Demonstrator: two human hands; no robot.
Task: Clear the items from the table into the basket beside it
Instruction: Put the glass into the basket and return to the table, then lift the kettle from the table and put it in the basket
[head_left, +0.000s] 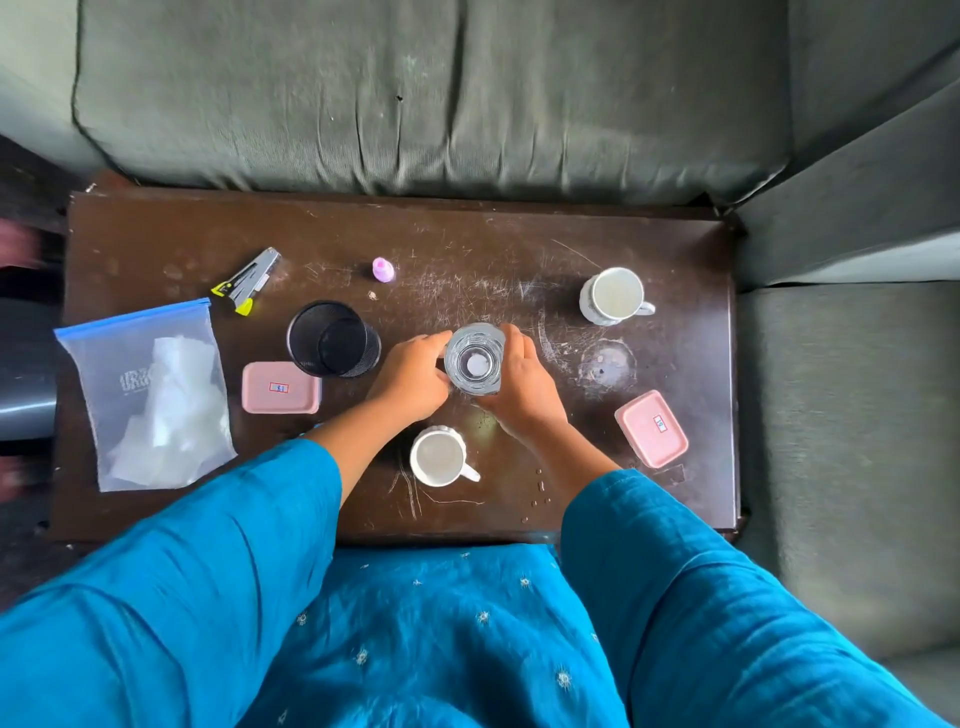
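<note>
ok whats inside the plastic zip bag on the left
Crumpled white paper or tissue shows through the clear zip bag, bunched toward its right side. Anything wrapped within that wad is hidden, and the table beneath the bag is covered.

The scene is lit softly and evenly, with faint glare seen on the scratched table (467, 244). Straight edges are bowed by wide-angle distortion, and the left margin is smeared by blur.

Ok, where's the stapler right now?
In the head view the stapler lies at the table's far left, just beyond the zip bag, left of the black mesh cup.
</note>
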